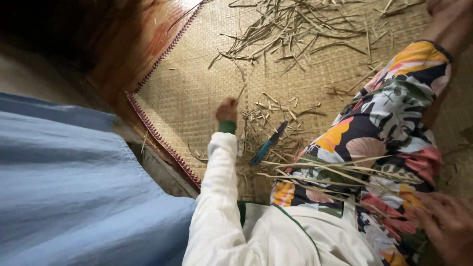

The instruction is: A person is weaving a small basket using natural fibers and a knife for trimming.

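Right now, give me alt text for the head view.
A person seated on a woven mat reaches the left hand to dry straw strips, beside a blue-handled knife. The right hand rests on a floral-clad leg with straw stalks across it.

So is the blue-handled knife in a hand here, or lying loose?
Lying loose. The blue-handled knife rests flat on the woven mat among cut stalks, beside the left hand, which holds a thin stalk instead.

A blue-handled knife (268,144) lies on the woven mat (197,88).
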